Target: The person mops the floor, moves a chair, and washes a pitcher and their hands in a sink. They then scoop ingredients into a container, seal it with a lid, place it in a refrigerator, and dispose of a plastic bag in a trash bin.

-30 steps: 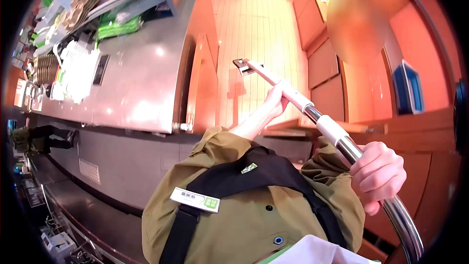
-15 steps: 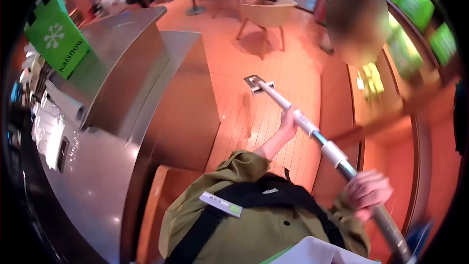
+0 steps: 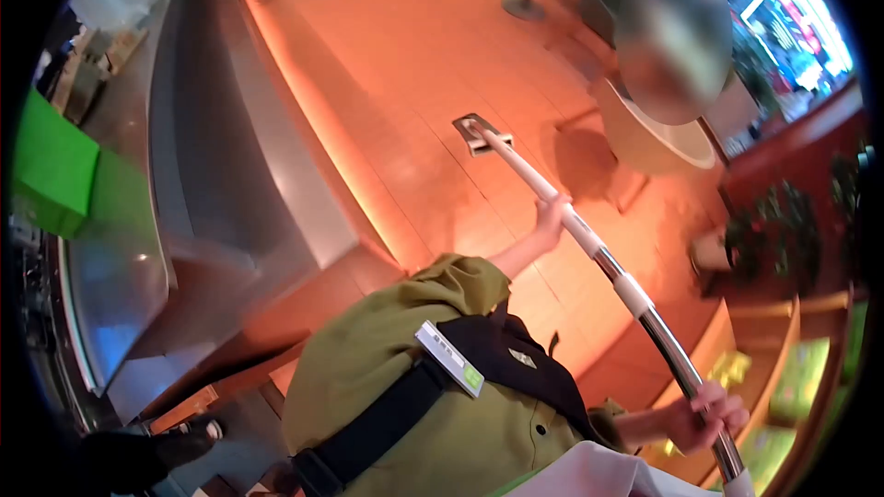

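I hold a mop (image 3: pixel 589 237) slantwise across my front, its pole white in the upper half and shiny metal lower down. Its small flat head (image 3: pixel 479 132) points away from me, over the wooden floor in this view. My left hand (image 3: pixel 552 221) is closed around the white part of the pole, ahead of my body. Farther down, at my right side, my right hand (image 3: pixel 707 416) wraps round the metal part. The lowest end of the pole runs out of view at the bottom.
A long metal counter (image 3: pixel 207 129) lines the left, with a green bag (image 3: pixel 55 166) on it. At the right stand a pale chair (image 3: pixel 654 129), a potted plant (image 3: pixel 773 235) and wooden shelves (image 3: pixel 783 331) with goods. Someone's foot (image 3: pixel 189 442) shows at lower left.
My view has turned to the right, bringing the chair, window and plant closer in. Both hands keep hold of the mop, and the counter now runs along its length at my left.
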A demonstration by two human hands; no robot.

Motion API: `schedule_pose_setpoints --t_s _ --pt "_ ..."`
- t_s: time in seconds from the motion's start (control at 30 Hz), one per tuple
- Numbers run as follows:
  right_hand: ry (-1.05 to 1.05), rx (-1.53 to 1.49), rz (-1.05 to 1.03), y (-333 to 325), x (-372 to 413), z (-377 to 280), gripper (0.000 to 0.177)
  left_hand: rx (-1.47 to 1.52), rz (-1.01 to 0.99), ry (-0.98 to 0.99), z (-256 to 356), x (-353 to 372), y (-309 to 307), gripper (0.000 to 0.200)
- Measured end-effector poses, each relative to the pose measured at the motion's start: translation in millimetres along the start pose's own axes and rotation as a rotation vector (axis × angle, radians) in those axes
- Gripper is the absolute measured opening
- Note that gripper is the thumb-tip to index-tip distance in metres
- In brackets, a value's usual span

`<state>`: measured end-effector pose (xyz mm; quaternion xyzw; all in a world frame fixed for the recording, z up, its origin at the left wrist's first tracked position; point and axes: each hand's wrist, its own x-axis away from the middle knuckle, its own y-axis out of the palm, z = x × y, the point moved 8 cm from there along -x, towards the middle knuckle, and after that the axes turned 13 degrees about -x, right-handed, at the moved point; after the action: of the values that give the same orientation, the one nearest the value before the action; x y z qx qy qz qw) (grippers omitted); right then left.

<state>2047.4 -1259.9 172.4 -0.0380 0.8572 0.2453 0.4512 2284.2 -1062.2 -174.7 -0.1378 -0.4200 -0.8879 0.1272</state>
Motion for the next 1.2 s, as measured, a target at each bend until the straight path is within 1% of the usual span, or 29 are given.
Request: schedule_pose_setpoints --t_s 0.03,0.07,0.1,0.13,0.17,0.23,0.27,0.3,0.37,0.4,0.47,0.5,0.53,0.57,0.6,0.63,0.67,0.7,0.73,0.8,0.83,0.9,0.93,0.97,1.03,1.07,1.13,1.17,1.2 --pt "-0.096 -0.011 0.142 -13.2 45.8 -9.1 0.017 -0.043 -0.007 0.037 7.9 6.3 -32.6 0.016" --pt "-0.153 -0.013 0.264 -51.2 32.3 4.4 0.017 -0.052 0.008 0.061 11.6 -21.3 -21.6 0.016" --pt "-0.462 0.845 0.138 -68.8 23.4 -5.0 0.027 -0.078 0.015 0.064 32.2 -49.3 -9.3 0.018" --pt "-0.906 1.670 0.360 -88.4 29.3 -7.6 0.042 -0.087 0.041 0.051 36.9 -83.3 -5.9 0.019" --pt "-1.038 1.912 0.366 -87.3 3.3 16.1 0.039 -0.082 0.082 0.019 38.2 -108.6 -4.0 0.021" --pt "-0.974 2.091 0.188 -87.5 -75.9 86.4 0.034 -0.087 0.101 0.005 55.1 -171.6 8.5 0.029" --pt "-0.896 2.159 0.102 -102.4 -96.3 107.6 0.032 -0.100 0.112 0.017 31.1 -173.1 3.3 0.034" --pt "-0.825 2.234 -0.006 -104.4 -129.2 143.8 0.030 -0.081 0.072 0.008 25.0 -212.4 -5.2 0.042" --pt "-0.617 2.396 -0.248 -116.2 -180.4 226.6 0.029 -0.113 0.278 0.074 43.5 -294.8 -40.7 0.015" --pt "-0.482 2.431 -0.381 -118.1 -202.4 268.6 0.029 -0.137 0.357 0.038 67.1 -327.5 -54.8 0.014" --pt "-0.121 2.369 -0.616 -111.3 -248.9 359.5 0.031 -0.122 0.358 -0.029 106.9 -390.9 -84.5 0.028" --pt "0.044 2.298 -0.641 -114.1 -256.9 404.3 0.037 -0.102 0.283 -0.041 103.0 -422.6 -116.9 0.047" --pt "0.207 2.222 -0.650 -117.4 -263.8 448.4 0.043 -0.079 0.369 -0.011 114.1 -457.6 -148.1 0.046" --pt "0.376 2.103 -0.802 -124.2 -277.3 492.7 0.036 -0.059 0.457 0.021 134.7 -490.4 -172.0 0.044" --pt "0.551 1.972 -0.941 -141.9 -284.8 537.6 0.029 -0.046 0.548 0.051 160.7 -509.6 -180.2 0.035" --pt "0.718 1.825 -1.057 -143.2 -290.2 587.1 0.023 -0.041 0.634 0.088 201.9 -522.1 -170.1 0.026" --pt "0.887 1.685 -0.993 -142.2 -295.6 629.3 0.025 -0.044 0.722 0.118 243.5 -531.5 -167.9 0.018" --pt "1.313 1.510 -0.879 -144.7 -287.4 676.6 0.025 -0.035 0.586 0.161 278.3 -553.5 -165.1 0.026" --pt "1.708 1.302 -0.724 -142.4 -264.4 704.4 0.026 -0.033 0.597 0.142 287.8 -559.6 -189.0 0.026" --pt "2.353 0.853 -0.342 -124.7 -227.2 777.0 0.025 0.000 0.580 0.141 341.8 -636.3 -225.5 0.026" --pt "2.509 0.787 -0.344 -113.9 -219.1 805.8 0.024 0.030 0.571 0.154 370.6 -676.2 -236.1 0.026" --pt "2.115 0.687 -0.240 -14.1 -256.1 877.8 0.021 0.120 0.596 0.211 421.0 -740.0 -264.1 0.030" --pt "2.476 0.645 -0.510 -0.4 -241.6 916.4 0.020 0.149 0.609 0.262 451.7 -768.1 -275.3 0.033" --pt "2.345 0.718 -0.574 20.7 -242.9 929.8 0.022 0.071 0.677 0.253 454.2 -761.1 -280.5 0.036" --pt "2.309 0.631 -0.575 61.4 -243.4 959.7 0.022 -0.102 0.771 0.231 487.2 -778.0 -279.0 0.043" --pt "2.287 0.591 -0.583 82.7 -246.8 995.5 0.023 -0.102 0.735 0.116 465.8 -818.5 -294.5 0.049" --pt "2.382 0.567 -0.407 79.7 -246.9 1053.5 0.026 -0.433 0.737 -0.074 423.3 -855.2 -293.9 0.067" --pt "2.346 0.550 -0.520 83.2 -251.2 1081.6 0.030 -0.596 0.724 -0.168 389.5 -879.1 -302.4 0.077" --pt "2.327 0.619 -0.538 90.4 -266.4 1122.3 0.031 -0.710 0.747 -0.253 424.6 -882.4 -269.4 0.082"
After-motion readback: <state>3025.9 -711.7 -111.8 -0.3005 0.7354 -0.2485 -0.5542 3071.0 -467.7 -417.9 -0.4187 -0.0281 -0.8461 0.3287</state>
